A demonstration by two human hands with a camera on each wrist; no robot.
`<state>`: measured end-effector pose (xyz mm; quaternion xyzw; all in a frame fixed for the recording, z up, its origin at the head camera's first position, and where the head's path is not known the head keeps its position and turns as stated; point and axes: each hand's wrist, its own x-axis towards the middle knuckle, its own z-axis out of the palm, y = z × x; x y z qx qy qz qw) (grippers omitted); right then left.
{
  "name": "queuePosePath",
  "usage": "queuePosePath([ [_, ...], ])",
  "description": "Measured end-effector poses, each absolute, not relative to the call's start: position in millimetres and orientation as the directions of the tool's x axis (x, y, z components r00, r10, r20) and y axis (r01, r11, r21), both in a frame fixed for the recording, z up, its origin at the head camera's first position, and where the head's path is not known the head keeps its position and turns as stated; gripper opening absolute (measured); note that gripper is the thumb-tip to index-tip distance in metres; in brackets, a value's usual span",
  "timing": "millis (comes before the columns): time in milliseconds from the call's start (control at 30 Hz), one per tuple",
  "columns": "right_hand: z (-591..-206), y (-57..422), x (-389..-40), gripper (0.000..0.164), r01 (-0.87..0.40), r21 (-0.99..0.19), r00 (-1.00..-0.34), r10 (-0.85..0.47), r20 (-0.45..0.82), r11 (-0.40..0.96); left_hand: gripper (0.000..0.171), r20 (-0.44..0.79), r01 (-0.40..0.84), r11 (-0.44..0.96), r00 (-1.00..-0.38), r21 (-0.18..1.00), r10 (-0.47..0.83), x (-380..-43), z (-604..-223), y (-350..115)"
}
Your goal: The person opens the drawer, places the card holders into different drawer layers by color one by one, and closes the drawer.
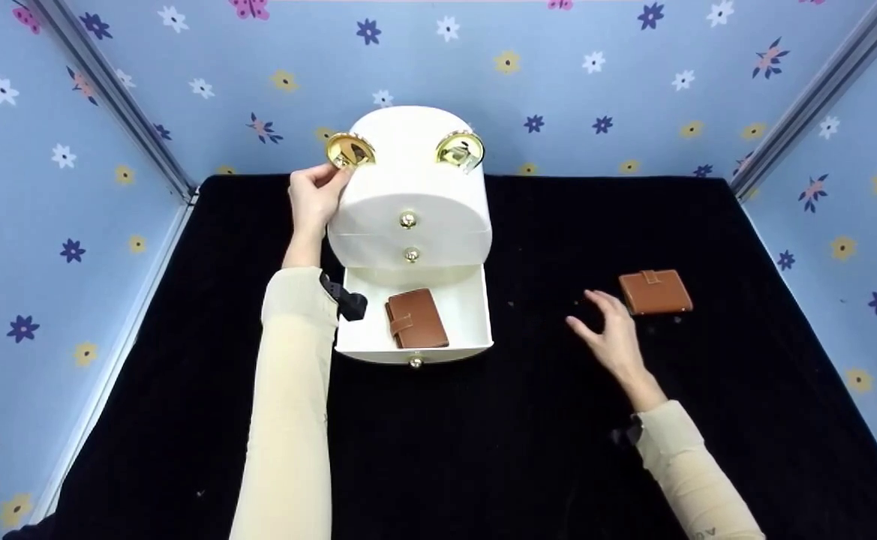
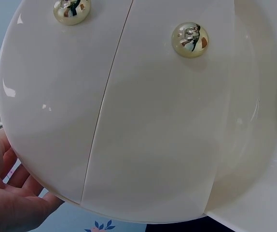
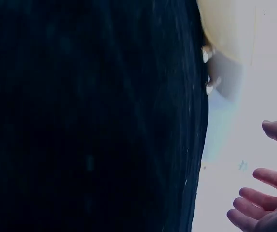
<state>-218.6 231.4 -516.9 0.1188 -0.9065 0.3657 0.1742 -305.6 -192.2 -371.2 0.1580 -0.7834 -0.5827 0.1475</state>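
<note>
A white drawer box [image 1: 409,180] with gold knobs and two round gold ears stands near the back wall; its bottom drawer [image 1: 363,334] is pulled out. My left hand [image 1: 316,196] is at the box's left side just below the left gold ear [image 1: 351,150], fingertips against the edge. In the left wrist view the left hand [image 2: 13,188] lies along the curved side, some fingers partly behind it. A brown wallet [image 1: 419,319] with a strap lies in the drawer. My right hand [image 1: 614,336], empty with spread fingers, is beside a second brown wallet [image 1: 656,292].
Black cloth [image 1: 543,420] covers the table. Blue flowered walls [image 1: 558,90] with grey metal corner posts enclose it at the back and sides. The right gold ear [image 1: 461,150] sticks out at the top of the box.
</note>
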Motion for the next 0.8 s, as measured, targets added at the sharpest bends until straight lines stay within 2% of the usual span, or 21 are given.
queuePosePath([
  [367, -516, 268, -242, 0.061, -0.197, -0.586, -0.962, -0.039, 0.271, 0.786, 0.030, 0.054, -0.058, 0.254, -0.910, 0.965, -0.412, -304, -370, -191],
  [800, -521, 303, -268, 0.076, -0.086, -0.571, -0.988, 0.005, 0.156, 0.816, 0.030, 0.057, -0.055, 0.252, -0.908, 0.966, -0.416, -305, -370, -191],
])
